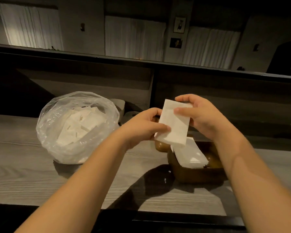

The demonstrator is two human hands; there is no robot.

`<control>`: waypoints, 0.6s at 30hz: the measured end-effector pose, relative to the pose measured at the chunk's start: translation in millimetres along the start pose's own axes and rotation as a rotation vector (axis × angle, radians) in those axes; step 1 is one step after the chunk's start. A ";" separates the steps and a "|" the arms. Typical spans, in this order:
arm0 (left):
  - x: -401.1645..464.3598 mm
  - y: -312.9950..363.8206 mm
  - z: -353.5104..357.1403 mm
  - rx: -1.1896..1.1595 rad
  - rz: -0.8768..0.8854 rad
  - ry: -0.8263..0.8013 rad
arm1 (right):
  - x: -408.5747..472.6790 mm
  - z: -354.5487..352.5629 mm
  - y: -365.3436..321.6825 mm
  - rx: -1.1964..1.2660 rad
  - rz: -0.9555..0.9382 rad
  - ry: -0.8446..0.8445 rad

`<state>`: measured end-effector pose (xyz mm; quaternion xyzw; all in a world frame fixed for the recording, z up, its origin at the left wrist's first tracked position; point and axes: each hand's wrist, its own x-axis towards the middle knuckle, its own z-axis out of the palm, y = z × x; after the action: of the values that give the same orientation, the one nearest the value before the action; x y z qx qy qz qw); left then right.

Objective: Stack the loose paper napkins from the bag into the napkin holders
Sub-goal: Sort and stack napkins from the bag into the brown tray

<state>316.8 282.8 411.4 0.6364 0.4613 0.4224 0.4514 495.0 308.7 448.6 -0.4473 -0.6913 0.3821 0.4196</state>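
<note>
Counter (32,165): one bag (77,126), two hands' napkin (174,123)

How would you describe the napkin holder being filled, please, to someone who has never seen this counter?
On the grey wood-grain counter, look right of the clear plastic bag, below the two hands. The holder is a dark brown box with white napkins fanned inside, unlike the see-through bag.

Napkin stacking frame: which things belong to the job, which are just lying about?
Job: plastic bag of loose napkins; napkin bundle held by left hand and right hand; brown holder with napkins in it.

Lying about: pale containers behind the bag; wall pictures; curtains.
</note>
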 end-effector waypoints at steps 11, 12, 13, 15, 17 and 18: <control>19.1 -14.8 71.7 -0.127 -0.034 0.280 | -23.5 -43.7 49.7 0.157 0.296 0.100; 18.8 -17.3 72.6 -0.101 -0.039 0.337 | -24.2 -46.9 52.4 0.082 0.308 0.093; 18.3 -20.0 73.9 -0.082 -0.046 0.376 | -25.1 -48.3 54.9 -0.001 0.321 0.078; 16.7 -25.3 78.5 -0.090 -0.062 0.407 | -25.8 -45.6 58.0 -0.123 0.343 0.044; 16.2 -29.5 83.2 -0.113 -0.074 0.412 | -25.1 -39.7 60.5 -0.164 0.348 0.056; 15.9 -30.9 85.1 -0.119 -0.080 0.411 | -24.2 -36.8 61.7 -0.170 0.348 0.072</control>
<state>395.2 287.7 363.5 0.4905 0.5427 0.5514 0.4011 553.3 310.6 400.1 -0.6071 -0.6180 0.3729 0.3322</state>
